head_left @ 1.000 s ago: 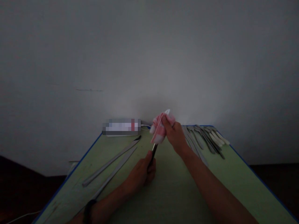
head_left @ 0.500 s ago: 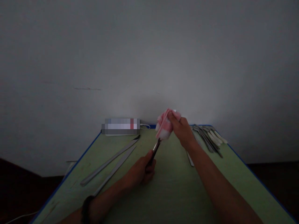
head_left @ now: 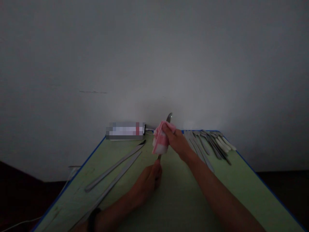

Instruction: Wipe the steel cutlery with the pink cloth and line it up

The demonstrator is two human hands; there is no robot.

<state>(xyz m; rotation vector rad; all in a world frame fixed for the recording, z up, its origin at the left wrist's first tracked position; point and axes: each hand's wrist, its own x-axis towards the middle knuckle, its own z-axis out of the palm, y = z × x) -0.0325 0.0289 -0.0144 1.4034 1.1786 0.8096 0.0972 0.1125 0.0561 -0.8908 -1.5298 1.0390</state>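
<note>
My left hand [head_left: 147,181] is closed around the dark handle of a table knife, held above the green table [head_left: 173,199]. The knife's metal tip [head_left: 169,117] sticks up out of a pink and white cloth [head_left: 160,141]. My right hand [head_left: 176,141] is closed on that cloth, pinching it around the blade's middle. Most of the blade is hidden inside the cloth.
Two long metal utensils [head_left: 113,167] lie diagonally on the left of the table. Several pieces of cutlery [head_left: 210,143] lie in a row at the far right. A blurred box [head_left: 125,131] with a cable sits against the wall. The table has blue edges.
My right hand slid the cloth down the blade toward my left hand, so the knife's tip now shows above the cloth. The knife stands more upright.
</note>
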